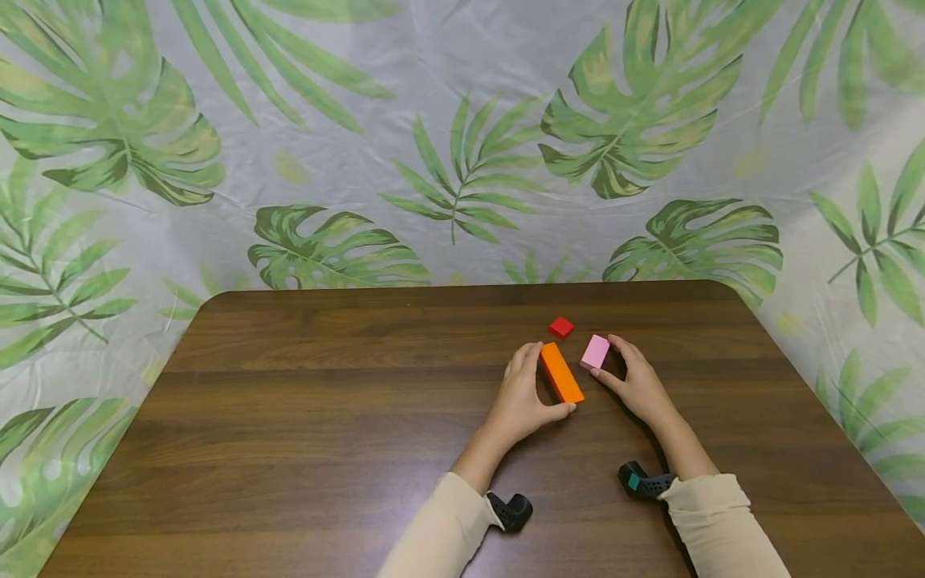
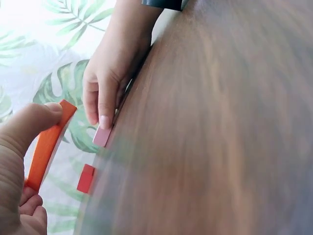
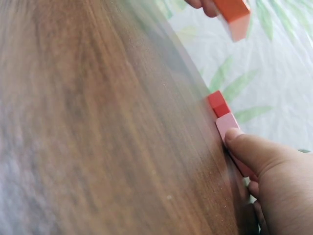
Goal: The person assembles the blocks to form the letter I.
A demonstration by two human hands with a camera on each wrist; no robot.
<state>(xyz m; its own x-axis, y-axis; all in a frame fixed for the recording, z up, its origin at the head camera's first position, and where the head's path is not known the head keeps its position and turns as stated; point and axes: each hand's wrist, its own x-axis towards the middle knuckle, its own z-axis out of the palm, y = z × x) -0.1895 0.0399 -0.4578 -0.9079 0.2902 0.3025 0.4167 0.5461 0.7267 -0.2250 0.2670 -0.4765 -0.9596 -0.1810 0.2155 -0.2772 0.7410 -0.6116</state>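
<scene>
My left hand (image 1: 522,395) grips a long orange block (image 1: 561,373) by its two ends, thumb at the near end and fingers at the far end. In the left wrist view the orange block (image 2: 49,147) is held up off the table. My right hand (image 1: 639,388) pinches a pink block (image 1: 596,352) between thumb and fingers, low at the tabletop. A small red block (image 1: 560,327) lies on the table beyond both hands, held by neither. The right wrist view shows the red block (image 3: 218,103) just past the pink block (image 3: 228,124).
The brown wooden table (image 1: 325,449) has rounded far corners. Behind it hangs a pale cloth (image 1: 347,160) printed with green leaves. Black wrist devices sit at the left cuff (image 1: 511,512) and the right cuff (image 1: 645,482).
</scene>
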